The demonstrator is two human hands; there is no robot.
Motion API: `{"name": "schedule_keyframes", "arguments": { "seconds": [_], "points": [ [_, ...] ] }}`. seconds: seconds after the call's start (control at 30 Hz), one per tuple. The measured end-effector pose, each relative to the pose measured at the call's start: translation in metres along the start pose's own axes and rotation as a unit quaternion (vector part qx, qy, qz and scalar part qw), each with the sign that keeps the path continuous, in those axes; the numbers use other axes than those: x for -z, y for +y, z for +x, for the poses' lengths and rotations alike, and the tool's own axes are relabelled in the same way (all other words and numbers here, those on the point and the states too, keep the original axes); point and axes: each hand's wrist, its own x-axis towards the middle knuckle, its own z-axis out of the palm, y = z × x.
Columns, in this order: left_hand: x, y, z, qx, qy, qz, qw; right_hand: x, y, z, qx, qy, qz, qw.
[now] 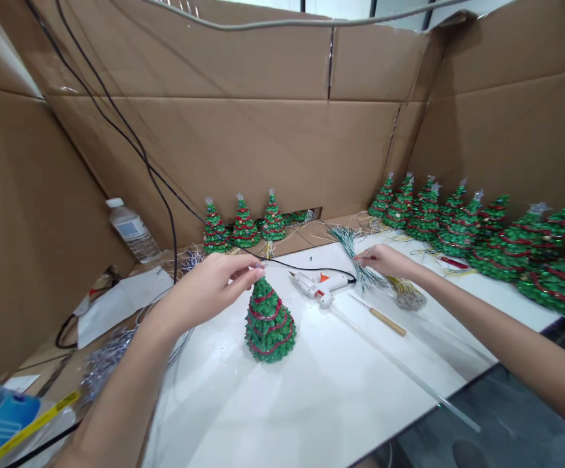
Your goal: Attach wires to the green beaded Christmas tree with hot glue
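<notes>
Pinching one clear topper (261,265) atop one tree (270,325), left hand (222,279), gripping one wire bundle (349,243), right hand (384,259)

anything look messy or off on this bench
Mainly the loose wires along the back: they lie tangled, unlike the green-and-white wire bunch at the right hand. A tiny green scrap also sits alone on the white work surface, beyond the glue gun. No obvious liquid spill.

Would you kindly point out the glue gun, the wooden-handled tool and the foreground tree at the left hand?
Glue gun (309,285), head view: white body.
Wooden-handled tool (380,316), head view: handle.
Foreground tree (270,320), head view: middle of the foliage.
</notes>
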Motion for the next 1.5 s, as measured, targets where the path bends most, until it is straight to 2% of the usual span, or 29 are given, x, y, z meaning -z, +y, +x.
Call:
{"name": "schedule_keyframes", "arguments": {
  "seconds": [0.1,0.2,0.33,0.43,0.47,0.57,0.7,0.83,1.07,1.27,1.5],
  "points": [
    [0.0,0.002,0.0,0.008,-0.007,0.005,1.0,0.015,-0.011,0.002,0.045,0.068,0.004,0.997],
    [0.001,0.003,-0.001,0.01,-0.008,0.004,1.0,0.032,-0.031,-0.001,0.089,0.138,0.022,0.986],
    [0.001,0.003,-0.002,0.013,-0.009,-0.001,1.0,0.051,-0.071,-0.012,0.134,0.171,0.073,0.973],
    [0.001,0.003,-0.002,0.013,-0.007,-0.002,1.0,0.057,-0.105,-0.023,0.149,0.196,0.123,0.961],
    [0.001,0.003,-0.001,0.012,-0.006,-0.002,1.0,0.057,-0.116,-0.026,0.151,0.21,0.154,0.954],
    [0.0,0.002,-0.002,0.01,-0.008,-0.002,1.0,0.054,-0.146,-0.035,0.155,0.235,0.323,0.904],
    [0.0,0.003,-0.003,0.013,-0.004,-0.009,1.0,0.045,-0.173,-0.04,0.187,0.223,0.409,0.865],
    [0.0,0.003,-0.003,0.019,-0.001,-0.015,1.0,0.04,-0.182,-0.041,0.214,0.235,0.449,0.835],
    [-0.001,0.002,-0.003,0.012,0.002,-0.008,1.0,0.039,-0.187,-0.037,0.197,0.282,0.477,0.809],
    [-0.001,0.001,-0.003,0.01,0.004,-0.005,1.0,0.038,-0.192,-0.031,0.211,0.299,0.483,0.796],
    [0.001,0.005,-0.002,0.014,-0.005,-0.01,1.0,0.039,-0.192,-0.028,0.202,0.309,0.479,0.796]
  ]
}}
